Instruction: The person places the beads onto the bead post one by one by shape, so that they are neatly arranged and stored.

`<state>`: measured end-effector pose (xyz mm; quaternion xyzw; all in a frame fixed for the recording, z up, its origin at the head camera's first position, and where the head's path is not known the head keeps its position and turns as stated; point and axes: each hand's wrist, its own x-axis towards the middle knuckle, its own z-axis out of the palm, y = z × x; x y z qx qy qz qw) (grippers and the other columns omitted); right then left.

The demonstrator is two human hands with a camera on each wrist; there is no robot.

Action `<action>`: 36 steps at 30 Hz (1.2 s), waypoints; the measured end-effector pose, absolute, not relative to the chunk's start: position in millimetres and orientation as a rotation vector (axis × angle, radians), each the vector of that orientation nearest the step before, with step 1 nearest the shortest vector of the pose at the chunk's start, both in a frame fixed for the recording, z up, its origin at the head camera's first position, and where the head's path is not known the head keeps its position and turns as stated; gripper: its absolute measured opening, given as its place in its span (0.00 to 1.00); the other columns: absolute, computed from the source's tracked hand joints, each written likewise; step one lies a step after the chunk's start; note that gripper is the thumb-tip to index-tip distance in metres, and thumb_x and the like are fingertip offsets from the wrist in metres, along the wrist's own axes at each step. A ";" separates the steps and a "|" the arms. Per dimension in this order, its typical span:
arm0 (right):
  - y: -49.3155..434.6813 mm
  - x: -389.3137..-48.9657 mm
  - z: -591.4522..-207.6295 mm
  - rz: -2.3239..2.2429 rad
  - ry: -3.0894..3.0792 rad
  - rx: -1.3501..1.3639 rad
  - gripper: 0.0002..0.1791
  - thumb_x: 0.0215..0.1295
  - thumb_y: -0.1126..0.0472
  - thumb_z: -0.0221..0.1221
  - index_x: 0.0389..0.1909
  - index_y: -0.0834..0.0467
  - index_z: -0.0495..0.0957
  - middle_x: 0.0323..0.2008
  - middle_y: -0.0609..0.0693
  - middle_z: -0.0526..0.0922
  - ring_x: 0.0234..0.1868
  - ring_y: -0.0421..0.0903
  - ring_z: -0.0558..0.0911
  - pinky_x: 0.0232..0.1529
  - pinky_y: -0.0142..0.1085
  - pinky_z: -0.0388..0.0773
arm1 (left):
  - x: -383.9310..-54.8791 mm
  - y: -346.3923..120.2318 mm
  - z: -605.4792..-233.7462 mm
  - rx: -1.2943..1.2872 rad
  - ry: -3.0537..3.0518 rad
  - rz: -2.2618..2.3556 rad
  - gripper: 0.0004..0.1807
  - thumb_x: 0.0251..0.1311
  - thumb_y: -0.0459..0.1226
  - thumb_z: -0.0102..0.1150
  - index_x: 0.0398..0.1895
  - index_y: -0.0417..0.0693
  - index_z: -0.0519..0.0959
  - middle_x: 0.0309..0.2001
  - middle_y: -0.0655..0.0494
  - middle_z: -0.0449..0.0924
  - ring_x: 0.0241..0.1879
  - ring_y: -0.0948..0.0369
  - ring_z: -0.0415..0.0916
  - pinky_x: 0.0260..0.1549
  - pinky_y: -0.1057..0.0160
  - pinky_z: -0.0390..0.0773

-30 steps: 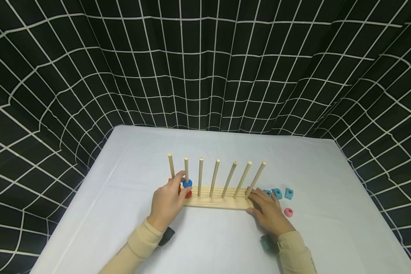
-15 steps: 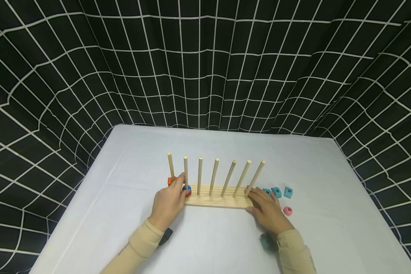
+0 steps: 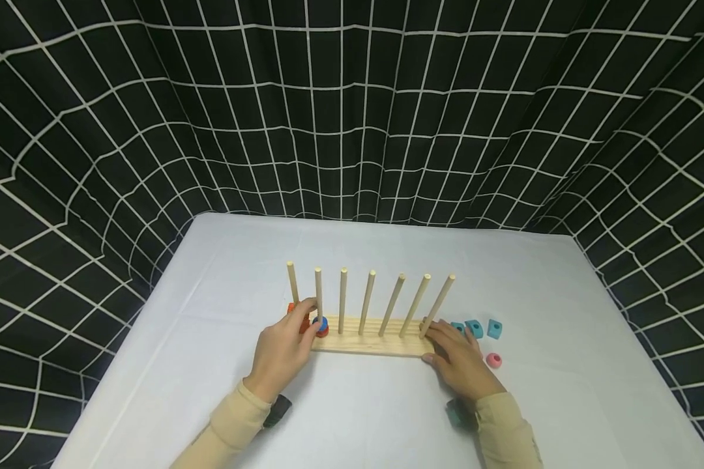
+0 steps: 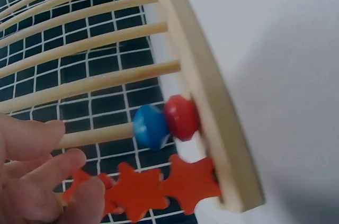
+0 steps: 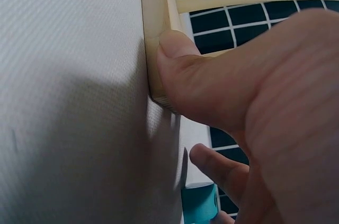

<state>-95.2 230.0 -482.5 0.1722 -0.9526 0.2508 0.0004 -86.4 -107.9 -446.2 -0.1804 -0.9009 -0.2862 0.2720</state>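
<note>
A wooden peg board (image 3: 369, 345) with a row of upright pegs lies on the table. On its second peg from the left, a blue bead (image 4: 151, 127) rests against a red bead (image 4: 181, 117) at the base. Several orange-red star-shaped beads (image 4: 136, 191) are stacked on the leftmost peg. My left hand (image 3: 283, 348) is beside the second peg above the blue bead, fingers loosely bent and apart from the bead. My right hand (image 3: 460, 365) grips the board's right end, its thumb (image 5: 180, 70) on the front edge and the fingers behind, partly hidden.
Right of the board lie several teal blocks with holes (image 3: 495, 329), partly behind the right hand's fingers. A pink bead (image 3: 494, 360) sits just in front of them. White cloth covers the table (image 3: 352, 417); a dark gridded curtain (image 3: 352, 117) encloses its back and sides.
The blue bead has slid down the second peg onto the red bead. My left hand has let go of it and drawn slightly back. The right hand has stayed put.
</note>
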 end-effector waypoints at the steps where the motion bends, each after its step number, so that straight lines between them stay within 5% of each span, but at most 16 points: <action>1: 230.3 -95.2 -482.5 0.793 -2.989 0.540 0.27 0.61 0.58 0.63 0.62 0.56 0.72 0.65 0.56 0.70 0.69 0.62 0.62 0.67 0.65 0.40 | -85.4 -108.7 -443.7 -0.488 -2.407 -0.789 0.23 0.52 0.34 0.70 0.51 0.44 0.75 0.28 0.56 0.81 0.13 0.75 0.46 0.10 0.78 0.51; 7: 227.6 -95.5 -482.3 0.829 -2.972 0.555 0.27 0.61 0.57 0.63 0.61 0.56 0.73 0.65 0.57 0.70 0.68 0.62 0.63 0.68 0.64 0.39 | -70.3 -133.1 -436.4 -0.458 -2.321 -0.828 0.16 0.52 0.31 0.68 0.46 0.42 0.79 0.38 0.54 0.83 0.22 0.67 0.74 0.17 0.74 0.71; 13: 224.1 -93.2 -483.1 0.853 -2.964 0.550 0.27 0.61 0.57 0.63 0.61 0.57 0.73 0.65 0.57 0.71 0.68 0.62 0.63 0.68 0.63 0.38 | -50.9 -175.3 -450.8 -0.170 -2.509 -0.761 0.20 0.49 0.36 0.72 0.46 0.45 0.79 0.41 0.54 0.76 0.17 0.73 0.59 0.12 0.74 0.61; 22: 224.7 -91.2 -483.5 0.860 -2.977 0.531 0.27 0.61 0.56 0.63 0.62 0.56 0.72 0.65 0.55 0.70 0.69 0.61 0.61 0.69 0.62 0.38 | -42.3 -187.8 -475.8 -0.025 -2.801 -0.909 0.27 0.52 0.47 0.70 0.55 0.52 0.77 0.41 0.55 0.72 0.22 0.71 0.61 0.18 0.71 0.63; 36: 231.0 -95.4 -484.3 0.808 -2.980 0.532 0.27 0.62 0.55 0.62 0.62 0.54 0.72 0.65 0.55 0.70 0.69 0.61 0.62 0.68 0.63 0.38 | -57.4 -181.6 -490.5 -0.074 -2.796 -0.984 0.17 0.51 0.36 0.71 0.45 0.51 0.79 0.41 0.58 0.78 0.24 0.69 0.65 0.23 0.70 0.68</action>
